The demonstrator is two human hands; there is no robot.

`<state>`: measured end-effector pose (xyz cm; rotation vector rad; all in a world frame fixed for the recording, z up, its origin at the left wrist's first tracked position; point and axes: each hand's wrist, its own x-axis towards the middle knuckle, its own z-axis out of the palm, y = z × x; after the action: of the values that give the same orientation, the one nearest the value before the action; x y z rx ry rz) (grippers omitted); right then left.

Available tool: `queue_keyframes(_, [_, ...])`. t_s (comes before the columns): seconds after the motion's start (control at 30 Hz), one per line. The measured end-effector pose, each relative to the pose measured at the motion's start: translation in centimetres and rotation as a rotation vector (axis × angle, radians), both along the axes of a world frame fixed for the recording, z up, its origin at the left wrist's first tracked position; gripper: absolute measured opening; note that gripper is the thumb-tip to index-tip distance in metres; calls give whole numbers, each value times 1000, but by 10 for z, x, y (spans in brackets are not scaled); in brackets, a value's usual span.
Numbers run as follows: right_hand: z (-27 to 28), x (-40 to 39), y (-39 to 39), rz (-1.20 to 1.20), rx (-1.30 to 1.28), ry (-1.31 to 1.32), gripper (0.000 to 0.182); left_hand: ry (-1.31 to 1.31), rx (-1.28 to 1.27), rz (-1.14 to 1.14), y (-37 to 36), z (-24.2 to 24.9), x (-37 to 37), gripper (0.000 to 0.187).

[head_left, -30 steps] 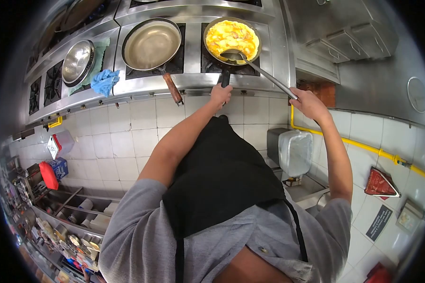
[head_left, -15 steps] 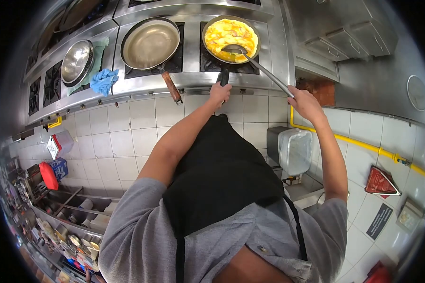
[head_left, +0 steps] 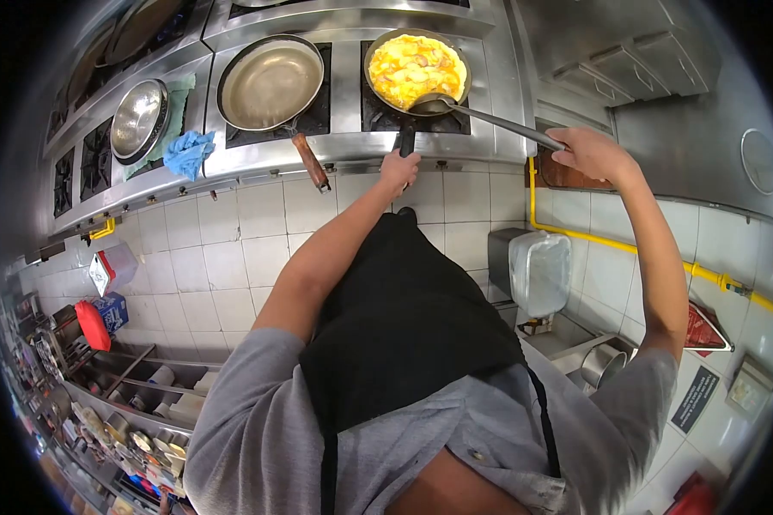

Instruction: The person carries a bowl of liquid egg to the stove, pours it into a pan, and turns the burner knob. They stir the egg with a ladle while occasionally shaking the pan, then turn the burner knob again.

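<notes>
My bare right hand (head_left: 599,156) has swung out, pulling my long grey metal ladle (head_left: 500,123) back to the near edge of the round dark pan (head_left: 391,106).

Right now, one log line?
Egg mixture: in pan | Left hand: grips pan handle | Right hand: holds ladle | Ladle bowl: at pan's rim

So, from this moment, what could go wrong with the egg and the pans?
1. The egg nearly fills its pan, and the ladle in the right hand sits at the near rim; a push might spill some.
2. The other pan has a wooden handle jutting past the stove edge; a bump might swing it.
3. The blue cloth lies on the stove; it might scorch if a burner close by is lit.
</notes>
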<state>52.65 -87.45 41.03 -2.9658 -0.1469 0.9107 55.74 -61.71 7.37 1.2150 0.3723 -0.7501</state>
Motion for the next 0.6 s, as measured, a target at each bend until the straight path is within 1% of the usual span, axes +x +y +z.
queue_keyframes(0.03, [-5, 1, -1, 211, 1, -237, 29, 0, -1, 3, 0, 0, 1, 16])
queue_keyframes(0.07, [-7, 5, -3, 214, 0, -234, 29, -5, 10, 2, 0, -1, 0, 16])
queue_keyframes(0.13, [-8, 11, 2, 176, -173, -158, 28, -9, 17, 4, 0, 1, -1, 16])
queue_keyframes(0.17, [-8, 12, 5, 180, -175, -156, 28, -16, 30, 2, 0, 3, -1, 16])
queue_keyframes(0.23, [-9, 10, 8, 109, -238, -155, 26, -20, 40, 4, -1, 6, -2, 16])
queue_keyframes(0.33, [-22, 6, -2, 64, -259, -161, 23, -13, 47, 14, -2, 7, -2, 15])
queue_keyframes(0.47, [-21, -3, -4, 79, -233, -189, 22, -16, 40, 11, -3, 5, -3, 15])
queue_keyframes(0.53, [-10, -7, 1, -6, -151, -151, 23, -25, 40, 17, -2, 5, -1, 15])
queue_keyframes(0.57, [-8, -9, 0, 2, -153, -155, 23, -23, 45, 17, -2, 6, -1, 15])
queue_keyframes(0.6, [-8, -11, -3, -43, -70, -157, 24, -18, 51, 15, -1, 8, -2, 15])
